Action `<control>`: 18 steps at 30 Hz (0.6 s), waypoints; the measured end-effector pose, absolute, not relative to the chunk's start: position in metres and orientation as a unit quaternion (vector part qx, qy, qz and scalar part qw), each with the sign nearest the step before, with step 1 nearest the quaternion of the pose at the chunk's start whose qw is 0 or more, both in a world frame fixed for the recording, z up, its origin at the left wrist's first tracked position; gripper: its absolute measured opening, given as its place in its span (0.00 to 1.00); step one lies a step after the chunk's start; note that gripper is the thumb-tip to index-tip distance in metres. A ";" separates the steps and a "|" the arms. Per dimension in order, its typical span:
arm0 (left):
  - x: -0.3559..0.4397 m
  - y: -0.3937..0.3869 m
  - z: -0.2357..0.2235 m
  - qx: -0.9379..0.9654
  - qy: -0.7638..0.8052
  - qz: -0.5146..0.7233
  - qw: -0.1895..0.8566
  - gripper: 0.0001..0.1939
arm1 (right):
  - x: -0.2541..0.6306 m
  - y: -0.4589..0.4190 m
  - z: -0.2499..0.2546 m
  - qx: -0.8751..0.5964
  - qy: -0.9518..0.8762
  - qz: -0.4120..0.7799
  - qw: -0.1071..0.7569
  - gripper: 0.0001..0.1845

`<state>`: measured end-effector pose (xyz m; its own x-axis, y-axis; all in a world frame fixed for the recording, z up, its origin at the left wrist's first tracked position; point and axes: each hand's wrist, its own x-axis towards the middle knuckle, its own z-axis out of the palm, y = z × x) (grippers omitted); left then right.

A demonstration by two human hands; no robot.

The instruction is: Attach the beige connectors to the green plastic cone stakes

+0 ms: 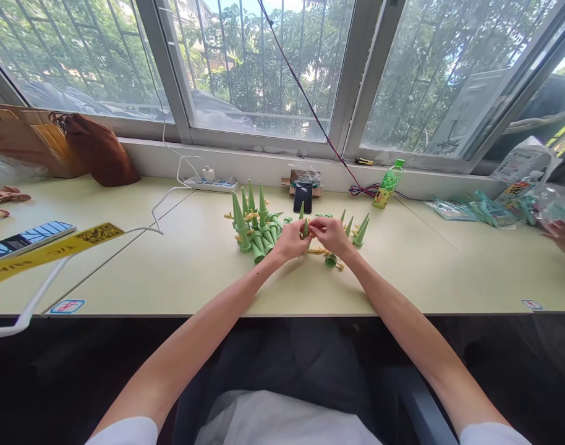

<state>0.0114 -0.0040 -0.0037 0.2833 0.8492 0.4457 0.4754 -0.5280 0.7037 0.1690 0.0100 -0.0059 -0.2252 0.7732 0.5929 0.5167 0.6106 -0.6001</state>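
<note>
My left hand (292,240) is closed round a green plastic spike (305,228) near the middle of the table. Beside it, my right hand (329,233) pinches at the same spike, its fingertips almost touching the left ones; what small part sits between them is hidden. To the left stands a cluster of green spikes (242,228), some upright, others lying on their sides, with yellow pieces among them. On the right, several more green spikes (361,232) stand upright. A green cap-like piece (330,261) and a small yellow part (316,251) lie just in front of my hands.
Behind my hands lie a dark phone (303,198) and a small open carton (289,183). A green-capped bottle (389,184) stands back right, near a power strip (212,183) further left. Another person's hand (563,236) touches plastic bags at the right edge. A yellow tag (55,253) hangs at left.
</note>
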 end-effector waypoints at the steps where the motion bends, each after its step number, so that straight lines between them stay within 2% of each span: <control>1: 0.011 -0.004 -0.004 0.769 0.430 0.416 0.225 0.02 | 0.169 0.010 -0.006 -0.418 -0.771 0.138 0.460 0.09; 18: 0.011 -0.003 -0.005 0.782 0.420 0.412 0.205 0.02 | 0.168 0.007 -0.003 -0.405 -0.783 0.146 0.449 0.10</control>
